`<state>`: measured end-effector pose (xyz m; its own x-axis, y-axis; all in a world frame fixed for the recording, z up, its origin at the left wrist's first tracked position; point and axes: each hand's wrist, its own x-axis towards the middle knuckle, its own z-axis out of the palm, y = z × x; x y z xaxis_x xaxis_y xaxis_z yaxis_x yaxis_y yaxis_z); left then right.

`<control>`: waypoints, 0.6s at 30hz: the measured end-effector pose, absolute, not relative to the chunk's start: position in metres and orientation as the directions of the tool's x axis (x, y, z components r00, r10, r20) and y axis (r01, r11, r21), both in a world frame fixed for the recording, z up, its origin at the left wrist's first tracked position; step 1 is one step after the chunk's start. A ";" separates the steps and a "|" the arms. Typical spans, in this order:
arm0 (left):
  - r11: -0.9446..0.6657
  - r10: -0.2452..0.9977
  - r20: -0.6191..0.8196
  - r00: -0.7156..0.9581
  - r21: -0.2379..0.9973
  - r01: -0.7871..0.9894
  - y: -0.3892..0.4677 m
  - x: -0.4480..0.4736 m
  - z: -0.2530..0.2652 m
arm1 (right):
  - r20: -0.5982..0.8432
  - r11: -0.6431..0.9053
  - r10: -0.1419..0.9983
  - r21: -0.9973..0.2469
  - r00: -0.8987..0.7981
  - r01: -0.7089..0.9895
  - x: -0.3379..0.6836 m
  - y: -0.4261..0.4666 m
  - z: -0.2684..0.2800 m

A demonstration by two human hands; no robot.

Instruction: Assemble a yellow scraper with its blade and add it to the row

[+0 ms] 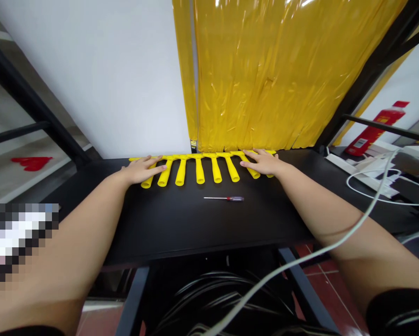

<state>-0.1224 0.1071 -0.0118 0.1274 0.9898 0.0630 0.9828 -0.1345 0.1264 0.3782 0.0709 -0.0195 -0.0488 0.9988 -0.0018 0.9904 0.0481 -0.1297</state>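
Note:
A yellow plastic comb-like part (199,169) with several thick tubular prongs lies at the far edge of the black table (181,224), against the wall. My left hand (142,170) rests flat on its left end, fingers spread over the prongs. My right hand (263,162) rests flat on its right end. Neither hand is closed around the part. A small screwdriver (226,199) with a clear handle and red tip lies on the table in front of the part, between my arms.
A yellow plastic curtain (282,74) hangs behind the table beside a white wall. White cables (370,186) and a power strip lie at the right, with a red bottle (373,130) behind. A white cord (300,261) crosses my right forearm. Black frame bars stand at both sides.

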 end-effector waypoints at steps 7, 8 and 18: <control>0.038 0.989 -0.144 -0.029 0.065 0.997 0.099 -0.089 0.004 | -0.145 -0.022 0.989 -0.111 0.006 0.994 0.359 0.078 -0.018; 0.042 0.988 -0.149 -0.033 0.061 0.997 0.099 -0.086 0.005 | -0.155 -0.031 0.988 -0.112 0.014 0.993 0.358 0.078 -0.018; 0.047 0.987 -0.153 -0.039 0.046 0.998 0.100 -0.070 -0.001 | -0.145 -0.113 0.985 -0.141 0.092 0.984 0.364 0.075 -0.017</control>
<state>-0.0704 0.1000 -0.0013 -0.0393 0.9875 -0.1529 0.9978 0.0469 0.0461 0.3643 0.0751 -0.0165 0.0923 0.9852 -0.1447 0.9836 -0.1128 -0.1408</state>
